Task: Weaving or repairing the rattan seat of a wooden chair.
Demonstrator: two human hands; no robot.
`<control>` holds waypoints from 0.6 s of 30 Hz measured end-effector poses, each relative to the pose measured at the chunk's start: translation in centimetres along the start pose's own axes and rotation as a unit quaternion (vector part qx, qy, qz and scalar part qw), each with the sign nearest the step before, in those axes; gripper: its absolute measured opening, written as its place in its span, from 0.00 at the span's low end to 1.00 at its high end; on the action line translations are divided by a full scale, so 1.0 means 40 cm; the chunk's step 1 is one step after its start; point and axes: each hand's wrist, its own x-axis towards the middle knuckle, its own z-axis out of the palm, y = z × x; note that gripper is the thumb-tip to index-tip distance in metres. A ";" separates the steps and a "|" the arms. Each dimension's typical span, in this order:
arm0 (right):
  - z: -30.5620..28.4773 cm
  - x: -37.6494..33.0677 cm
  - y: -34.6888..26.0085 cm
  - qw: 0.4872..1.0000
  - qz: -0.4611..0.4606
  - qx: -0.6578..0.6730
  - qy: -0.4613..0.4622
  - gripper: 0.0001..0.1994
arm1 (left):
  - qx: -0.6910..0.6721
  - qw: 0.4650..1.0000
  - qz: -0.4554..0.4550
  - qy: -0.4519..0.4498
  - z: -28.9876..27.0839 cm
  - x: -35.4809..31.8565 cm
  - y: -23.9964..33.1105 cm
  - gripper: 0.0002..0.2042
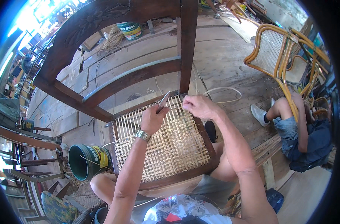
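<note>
A dark wooden chair (188, 48) with a carved back stands before me, its seat partly woven with pale cane (166, 145). Toward the back of the seat the strands run only lengthwise, with gaps between them. My left hand (152, 120), with a metal watch on its wrist, is closed around a pointed flat metal blade (163, 101), tip up; its handle is hidden. At the seat's back right corner, my right hand (201, 107) is pinched on a cane strand. A loop of pale strand (240, 93) curves out beside it over the floor.
A green bucket (80, 162) lies tipped at the chair's left, with strands across it. Another bucket (130, 31) stands farther off on the plank floor (222, 56). At the right, a person (304, 134) sits beside a rattan chair (270, 48). Wooden furniture frames crowd the left side.
</note>
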 end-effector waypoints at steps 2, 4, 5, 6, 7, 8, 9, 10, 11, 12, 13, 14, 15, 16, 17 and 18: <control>0.019 0.005 0.001 0.994 -0.083 0.065 -0.025 0.07 | -0.014 1.000 0.012 -0.021 0.014 0.000 -0.004 0.17; 0.026 0.016 0.013 0.996 -0.071 0.035 -0.033 0.08 | -0.051 0.996 0.066 -0.018 0.032 0.002 -0.013 0.16; 0.016 0.022 0.028 0.999 -0.031 0.021 -0.033 0.08 | -0.078 0.996 0.053 -0.006 0.035 0.008 -0.023 0.14; 0.010 0.030 0.041 1.000 0.011 0.006 -0.021 0.09 | -0.071 0.997 0.039 -0.002 0.036 0.011 -0.037 0.14; 0.005 0.031 0.056 1.000 0.022 -0.014 0.003 0.08 | -0.115 0.993 0.030 0.009 0.031 0.014 -0.053 0.14; 0.004 0.038 0.068 1.000 -0.017 0.001 -0.002 0.08 | -0.138 0.990 -0.003 0.022 0.027 0.016 -0.070 0.14; 0.011 0.043 0.076 1.000 -0.016 0.001 0.024 0.08 | -0.097 0.995 -0.014 0.002 0.025 0.014 -0.087 0.13; 0.015 0.046 0.087 0.999 0.005 -0.003 0.044 0.08 | -0.118 0.993 -0.007 -0.010 0.030 0.015 -0.099 0.13; 0.033 0.053 0.088 0.992 -0.085 0.044 0.082 0.08 | -0.026 0.999 0.036 -0.011 0.037 0.014 -0.108 0.12; 0.045 0.056 0.091 0.992 -0.086 0.049 0.084 0.08 | 0.074 0.995 0.058 -0.027 0.042 0.011 -0.115 0.12; 0.056 0.058 0.096 0.992 -0.099 0.041 0.065 0.08 | 0.121 0.989 0.075 -0.038 0.054 0.011 -0.114 0.12; 0.068 0.063 0.097 0.988 -0.140 0.041 0.047 0.08 | 0.119 0.989 0.091 -0.021 0.064 0.012 -0.110 0.12; 0.063 0.062 0.110 0.996 -0.084 -0.002 0.009 0.08 | 0.141 0.986 0.085 -0.039 0.072 0.017 -0.101 0.13; 0.062 0.064 0.119 0.998 -0.059 -0.012 0.007 0.08 | 0.159 0.982 0.085 -0.053 0.080 0.021 -0.089 0.14; 0.060 0.065 0.129 1.000 -0.024 -0.013 0.016 0.08 | 0.164 0.979 0.110 -0.044 0.083 0.019 -0.080 0.15; 0.054 0.066 0.141 0.999 0.031 -0.022 0.028 0.08 | 0.162 0.980 0.107 -0.049 0.086 0.021 -0.067 0.15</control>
